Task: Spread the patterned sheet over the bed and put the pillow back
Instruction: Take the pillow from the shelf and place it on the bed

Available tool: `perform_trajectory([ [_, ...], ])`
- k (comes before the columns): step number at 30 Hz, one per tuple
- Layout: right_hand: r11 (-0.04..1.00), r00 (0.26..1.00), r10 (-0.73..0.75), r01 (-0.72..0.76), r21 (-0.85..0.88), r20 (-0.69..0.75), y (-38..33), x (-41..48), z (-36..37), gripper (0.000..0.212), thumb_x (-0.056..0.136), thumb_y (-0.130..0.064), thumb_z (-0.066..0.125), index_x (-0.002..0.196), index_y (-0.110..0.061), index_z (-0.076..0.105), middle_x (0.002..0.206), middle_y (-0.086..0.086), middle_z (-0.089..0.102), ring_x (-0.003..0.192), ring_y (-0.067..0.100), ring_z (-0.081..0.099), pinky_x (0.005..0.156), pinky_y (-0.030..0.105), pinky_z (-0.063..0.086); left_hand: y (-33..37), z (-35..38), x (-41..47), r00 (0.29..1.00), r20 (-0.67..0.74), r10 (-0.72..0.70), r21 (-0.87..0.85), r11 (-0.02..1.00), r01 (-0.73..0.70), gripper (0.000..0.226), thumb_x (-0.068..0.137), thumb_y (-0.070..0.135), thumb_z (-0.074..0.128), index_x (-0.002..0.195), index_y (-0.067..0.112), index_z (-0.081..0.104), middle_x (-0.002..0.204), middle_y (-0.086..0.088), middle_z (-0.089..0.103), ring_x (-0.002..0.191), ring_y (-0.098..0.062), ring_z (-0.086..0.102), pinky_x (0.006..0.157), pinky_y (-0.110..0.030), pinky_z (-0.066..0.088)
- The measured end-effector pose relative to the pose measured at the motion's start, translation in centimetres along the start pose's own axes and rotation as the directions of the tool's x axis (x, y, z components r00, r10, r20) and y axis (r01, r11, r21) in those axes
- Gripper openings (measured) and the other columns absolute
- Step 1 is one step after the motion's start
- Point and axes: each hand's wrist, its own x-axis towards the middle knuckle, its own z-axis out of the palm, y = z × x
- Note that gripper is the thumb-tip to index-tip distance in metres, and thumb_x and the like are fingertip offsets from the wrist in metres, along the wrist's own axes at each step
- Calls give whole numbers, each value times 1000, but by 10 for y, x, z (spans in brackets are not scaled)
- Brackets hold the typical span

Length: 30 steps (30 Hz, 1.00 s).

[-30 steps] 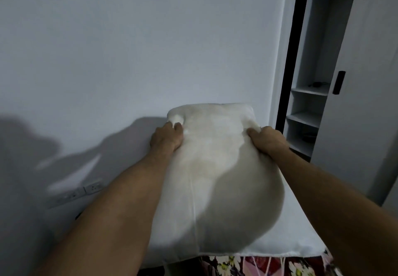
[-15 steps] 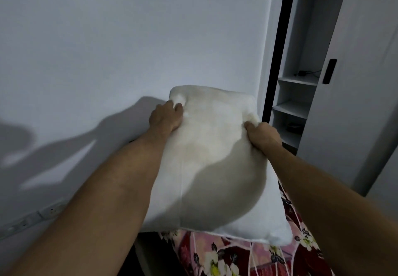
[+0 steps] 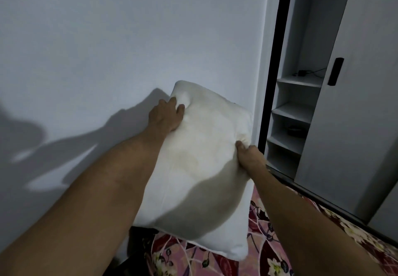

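White pillow (image 3: 200,168) held tilted above the patterned sheet (image 3: 269,250), near the wall (image 3: 129,39). Left hand (image 3: 165,116) gripping its upper left corner; right hand (image 3: 249,156) pinching the right edge, lower down. Both grips closed on fabric.

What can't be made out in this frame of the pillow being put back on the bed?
Head view only:
- Patterned sheet: only a strip shows; the pillow, both forearms and the bottom edge hide the rest, so its spread is unknown.
- Whether the pillow's lower edge rests on the bed: unclear.
- Left hand and right hand: fingertips sunk into the fabric.
- Small dark items on the shelves: too small and dim to name.
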Motion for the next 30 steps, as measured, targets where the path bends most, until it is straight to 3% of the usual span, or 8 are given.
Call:
perform_trajectory([
  [4,997,998,59,-60,47,29,4,28,33,70,102,-59,38,136,1,52,134,24,58,123,40,55,100,42,43,-1,18,35,997,6,82,42,996,-82,60,104,53,30,152,19,35,144,-25,42,122,-45,51,97,-46,45],
  [10,966,976,210,-216,141,55,9,80,98,69,103,-55,37,141,2,47,141,25,53,131,41,50,106,42,39,-4,73,106,971,41,234,76,969,-237,57,103,52,34,150,20,38,133,-22,47,113,-43,57,91,-45,48],
  [19,846,902,418,-429,317,105,33,156,210,70,105,-51,37,146,5,42,149,25,45,136,42,44,114,46,35,-10,188,188,891,115,439,137,882,-452,57,102,50,36,151,20,35,130,-19,47,110,-37,56,86,-45,47],
  [30,765,844,484,-536,356,230,106,213,334,72,106,-52,29,150,4,36,151,27,42,136,44,43,114,50,36,-36,324,204,826,239,511,152,820,-551,55,102,47,40,148,19,36,126,-17,48,97,-35,60,72,-43,47],
])
